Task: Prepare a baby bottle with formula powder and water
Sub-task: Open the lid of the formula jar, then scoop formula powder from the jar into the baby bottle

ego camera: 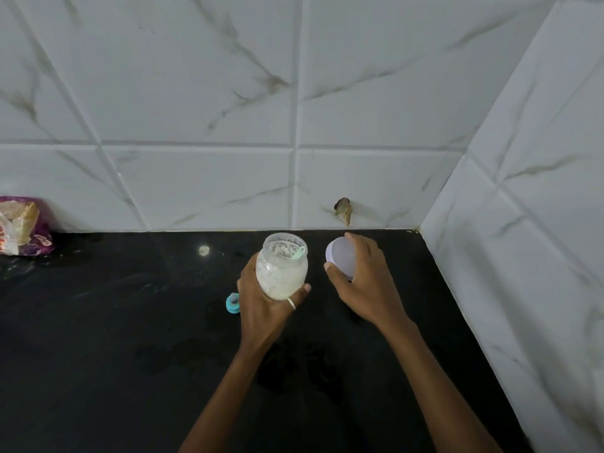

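Observation:
My left hand [261, 304] grips a clear jar [281, 266] holding white formula powder, lifted a little above the black counter [98, 322]. The jar's mouth is uncovered and a pale green scoop [300, 252] leans inside near the rim. To the right, my right hand [366, 279] holds a round lilac lid [341, 256] between thumb and fingers, apart from the jar. A teal piece [232, 303], perhaps part of the baby bottle, peeks out on the counter behind my left hand; most of it is hidden.
A purple and clear food packet [23, 227] lies at the far left against the white marble-tile wall [294, 125]. A second tiled wall [523, 223] closes the counter's right side. A chipped hole [343, 209] marks the back wall.

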### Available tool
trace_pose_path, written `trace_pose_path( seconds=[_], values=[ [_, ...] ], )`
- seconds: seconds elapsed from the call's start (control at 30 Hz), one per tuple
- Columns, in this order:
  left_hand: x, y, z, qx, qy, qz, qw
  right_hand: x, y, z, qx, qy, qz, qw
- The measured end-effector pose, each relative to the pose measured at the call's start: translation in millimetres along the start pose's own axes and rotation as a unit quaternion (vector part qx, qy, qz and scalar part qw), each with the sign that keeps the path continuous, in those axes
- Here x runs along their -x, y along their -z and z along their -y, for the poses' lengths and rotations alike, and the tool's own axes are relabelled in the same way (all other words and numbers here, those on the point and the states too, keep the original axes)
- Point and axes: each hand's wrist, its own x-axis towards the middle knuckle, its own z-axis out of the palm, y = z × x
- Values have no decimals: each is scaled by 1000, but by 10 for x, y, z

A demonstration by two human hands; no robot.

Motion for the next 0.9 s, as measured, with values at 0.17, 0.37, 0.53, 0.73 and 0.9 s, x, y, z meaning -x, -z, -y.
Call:
trace_pose_path(
  seconds=[0.17, 0.37, 0.53, 0.73, 0.9],
  values=[
    [47, -44, 203, -9, 24, 6, 1000, 165, -422, -355, 26, -31, 34, 999],
    [195, -87, 278, -5, 49, -3, 999, 476, -952, -724, 37, -70, 109, 991],
    [305, -133, 420, -8, 93, 17, 996, 735, -1213, -904, 58, -97, 153, 982],
    [394, -196, 510, -17, 113, 30, 993, 823, -1282, -1004, 85, -97, 171, 977],
    [372, -220, 501, -15, 110, 29, 993, 784, -1272, -1056, 86, -99, 194, 972]
  ],
)
